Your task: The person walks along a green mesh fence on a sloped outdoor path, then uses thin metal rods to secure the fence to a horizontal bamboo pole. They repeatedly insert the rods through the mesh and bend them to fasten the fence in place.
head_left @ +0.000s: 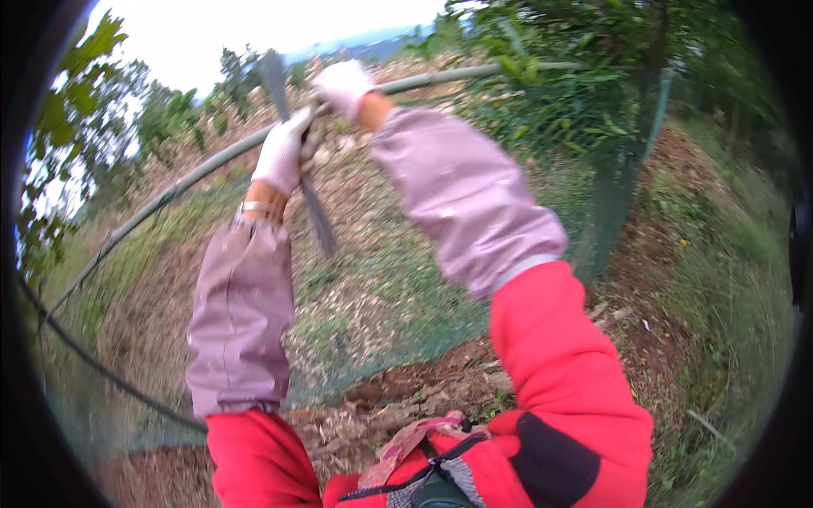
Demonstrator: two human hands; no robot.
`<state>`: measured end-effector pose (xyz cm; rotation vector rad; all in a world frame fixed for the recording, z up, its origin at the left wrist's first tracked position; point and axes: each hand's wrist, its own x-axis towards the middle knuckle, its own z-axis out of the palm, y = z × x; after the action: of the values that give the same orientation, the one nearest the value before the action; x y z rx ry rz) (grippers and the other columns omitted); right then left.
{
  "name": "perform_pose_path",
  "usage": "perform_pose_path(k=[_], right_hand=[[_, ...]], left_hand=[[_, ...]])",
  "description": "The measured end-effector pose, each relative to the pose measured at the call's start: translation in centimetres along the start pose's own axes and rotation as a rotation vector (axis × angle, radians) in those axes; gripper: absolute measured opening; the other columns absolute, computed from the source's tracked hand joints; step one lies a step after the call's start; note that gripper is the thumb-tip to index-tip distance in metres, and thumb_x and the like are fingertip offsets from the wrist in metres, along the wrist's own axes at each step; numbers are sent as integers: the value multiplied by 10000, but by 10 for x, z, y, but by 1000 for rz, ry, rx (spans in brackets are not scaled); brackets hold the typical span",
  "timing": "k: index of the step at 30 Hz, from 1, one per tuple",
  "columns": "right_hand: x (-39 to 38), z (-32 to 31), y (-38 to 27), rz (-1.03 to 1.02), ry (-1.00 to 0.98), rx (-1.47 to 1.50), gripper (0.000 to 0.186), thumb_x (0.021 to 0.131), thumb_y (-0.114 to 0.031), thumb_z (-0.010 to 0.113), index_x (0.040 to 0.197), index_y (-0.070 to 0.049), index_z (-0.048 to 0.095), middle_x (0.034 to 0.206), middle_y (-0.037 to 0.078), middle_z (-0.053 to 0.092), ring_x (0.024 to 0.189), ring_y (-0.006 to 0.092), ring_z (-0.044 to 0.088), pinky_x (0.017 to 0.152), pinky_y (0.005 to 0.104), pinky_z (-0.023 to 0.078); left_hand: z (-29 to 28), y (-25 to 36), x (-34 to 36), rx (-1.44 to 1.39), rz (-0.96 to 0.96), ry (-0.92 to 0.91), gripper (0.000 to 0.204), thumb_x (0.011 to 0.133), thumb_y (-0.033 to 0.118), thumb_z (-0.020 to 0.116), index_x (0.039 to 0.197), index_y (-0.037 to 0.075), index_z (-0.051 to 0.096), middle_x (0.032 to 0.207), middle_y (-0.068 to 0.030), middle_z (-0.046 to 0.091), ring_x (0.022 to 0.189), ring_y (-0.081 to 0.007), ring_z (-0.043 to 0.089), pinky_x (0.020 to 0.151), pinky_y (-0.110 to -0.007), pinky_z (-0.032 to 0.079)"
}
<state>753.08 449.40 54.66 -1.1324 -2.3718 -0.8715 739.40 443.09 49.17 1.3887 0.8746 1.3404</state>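
My left hand (286,154), in a white knit glove, is closed around a bundle of thin grey strips (318,218). The bundle's upper end rises above the fist and its lower end hangs below. This hand is right at a long grey pole (212,161). My right hand (343,85), gloved the same way, is at the pole too, just right of and above the left. Its fingers are curled in, and what they pinch is hidden and blurred. Green netting (406,317) hangs below the pole.
A dark hose or cable (110,372) curves across the lower left. Leafy branches (542,51) reach over the pole's right part, beside a tree trunk (656,51). Bare soil (457,372) lies under the netting, and a grassy slope (728,279) is on the right.
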Motion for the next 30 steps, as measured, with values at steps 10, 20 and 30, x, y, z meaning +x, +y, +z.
perform_pose_path(k=[10, 20, 30], right_hand=[[-27, 3, -15, 357, 286, 656, 185, 822, -194, 562, 862, -62, 685, 844, 188, 665, 829, 347, 650, 781, 427, 509], [-13, 31, -58, 462, 414, 214, 116, 786, -155, 660, 866, -72, 672, 877, 111, 648, 820, 218, 656, 677, 326, 536], [-12, 20, -62, 518, 239, 328, 214, 795, -204, 681, 950, -57, 692, 979, 151, 642, 939, 247, 640, 788, 326, 531]], left_hand=[[9, -32, -91, -234, 260, 137, 417, 995, 269, 450, 1364, 77, 440, 609, 95, 313, 400, 6, 195, 331, -181, 151], [4, -105, -213, -246, 185, 491, 327, 996, 290, 452, 1211, 55, 528, 573, 88, 307, 396, 11, 198, 316, -166, 170], [-4, -127, -279, -215, 54, 669, 285, 987, 266, 469, 1172, 60, 537, 605, 75, 278, 449, 3, 186, 358, -167, 159]])
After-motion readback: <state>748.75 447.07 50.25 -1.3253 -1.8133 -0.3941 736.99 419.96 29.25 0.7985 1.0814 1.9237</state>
